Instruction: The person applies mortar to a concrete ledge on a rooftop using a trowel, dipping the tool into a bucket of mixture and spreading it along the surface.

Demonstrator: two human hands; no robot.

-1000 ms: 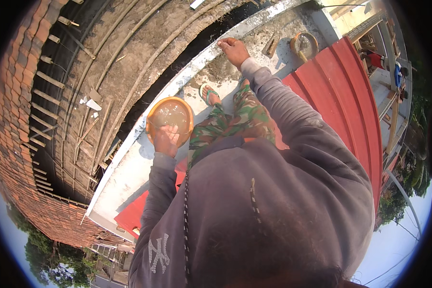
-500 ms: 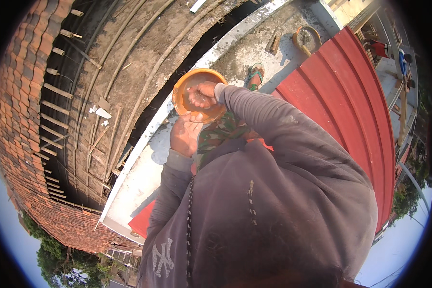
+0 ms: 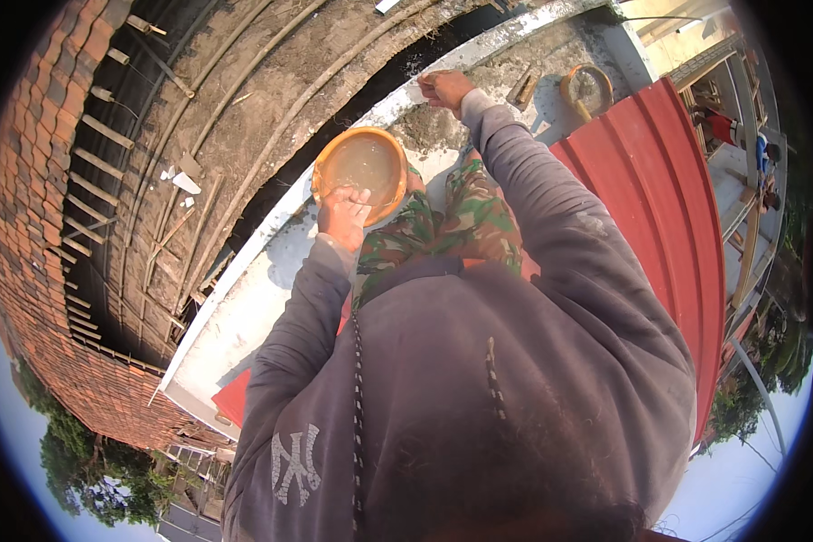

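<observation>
The right hand (image 3: 444, 88) has left the orange bowl (image 3: 361, 172) and reached forward, fist closed on the wet mortar patch (image 3: 429, 126) atop the concrete ledge (image 3: 244, 298). The left hand (image 3: 343, 217) pinches the bowl's near rim, keeping it level over the knees.

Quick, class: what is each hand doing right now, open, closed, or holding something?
Left hand: closed on the rim of the orange bowl.
Right hand: closed in a fist at the ledge; contents cannot be told.

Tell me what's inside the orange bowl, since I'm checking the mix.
The orange bowl, gripped at its near rim by the left hand, holds murky brownish liquid. Its bottom is hidden beneath that.
</observation>
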